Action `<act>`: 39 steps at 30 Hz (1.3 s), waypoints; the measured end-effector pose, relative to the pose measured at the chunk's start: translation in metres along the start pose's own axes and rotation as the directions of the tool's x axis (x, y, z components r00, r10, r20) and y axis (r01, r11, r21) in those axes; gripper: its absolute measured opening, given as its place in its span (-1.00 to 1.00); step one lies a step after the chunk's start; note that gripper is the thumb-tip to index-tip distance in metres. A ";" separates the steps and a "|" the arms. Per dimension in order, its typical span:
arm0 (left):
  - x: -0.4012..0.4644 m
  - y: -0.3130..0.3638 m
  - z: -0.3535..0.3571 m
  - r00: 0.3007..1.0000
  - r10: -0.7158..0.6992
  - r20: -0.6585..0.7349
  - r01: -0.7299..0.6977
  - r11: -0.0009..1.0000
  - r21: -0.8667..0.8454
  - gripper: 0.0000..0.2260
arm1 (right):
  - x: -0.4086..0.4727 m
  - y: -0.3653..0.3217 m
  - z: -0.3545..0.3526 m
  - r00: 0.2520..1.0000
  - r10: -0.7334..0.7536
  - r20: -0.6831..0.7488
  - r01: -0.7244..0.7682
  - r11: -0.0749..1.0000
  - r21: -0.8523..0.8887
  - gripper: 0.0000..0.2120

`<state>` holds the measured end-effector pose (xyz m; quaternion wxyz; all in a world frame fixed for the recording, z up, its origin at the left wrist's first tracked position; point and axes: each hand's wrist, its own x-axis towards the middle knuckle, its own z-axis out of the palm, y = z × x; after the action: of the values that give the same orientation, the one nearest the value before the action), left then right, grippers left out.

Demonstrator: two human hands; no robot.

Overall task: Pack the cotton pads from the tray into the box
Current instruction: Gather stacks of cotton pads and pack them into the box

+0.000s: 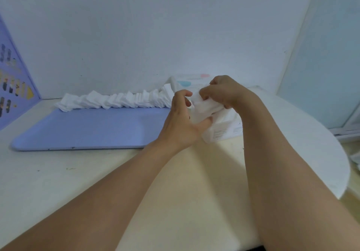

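A long row of white cotton pads (116, 100) lies fanned along the far edge of the flat blue tray (87, 128). To the right of the tray stands a white box (222, 129), its raised lid (191, 80) marked with blue and pink spots. Over the box, my right hand (224, 93) pinches a stack of white cotton pads (204, 107) from above. My left hand (180, 120) cups the same stack from the left, thumb underneath. Most of the box's opening is hidden behind both hands.
The cream table (185, 172) ends in a curved edge on the right. A purple poster panel (13, 79) leans at the far left. A white wall runs close behind the tray and box.
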<state>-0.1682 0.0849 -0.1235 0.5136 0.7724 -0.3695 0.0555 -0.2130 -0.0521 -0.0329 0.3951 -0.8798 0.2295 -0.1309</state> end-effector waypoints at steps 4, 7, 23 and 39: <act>0.000 0.001 -0.001 0.998 0.009 0.062 -0.013 0.998 0.056 -0.66 | 0.001 0.002 0.004 1.000 -0.006 0.001 0.006 0.986 -0.169 -0.79; 0.001 -0.002 -0.003 0.993 0.042 0.106 -0.055 0.991 0.121 -0.81 | 0.001 0.000 0.005 1.000 -0.005 0.002 0.005 0.975 -0.221 -0.79; 0.004 -0.006 -0.003 0.983 0.139 0.119 -0.156 0.977 0.143 -0.80 | -0.002 -0.002 0.007 0.992 0.017 0.125 0.008 0.980 -0.197 -0.94; 0.009 -0.011 -0.006 0.976 0.146 0.158 -0.165 0.980 0.109 -0.81 | 0.009 0.007 0.035 0.998 -0.009 -0.059 -0.018 0.901 -0.434 -0.68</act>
<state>-0.1532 0.0880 -0.1252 0.4306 0.7728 -0.4624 0.0598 -0.1928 -0.0387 -0.0611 0.1825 -0.9409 0.2666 -0.1019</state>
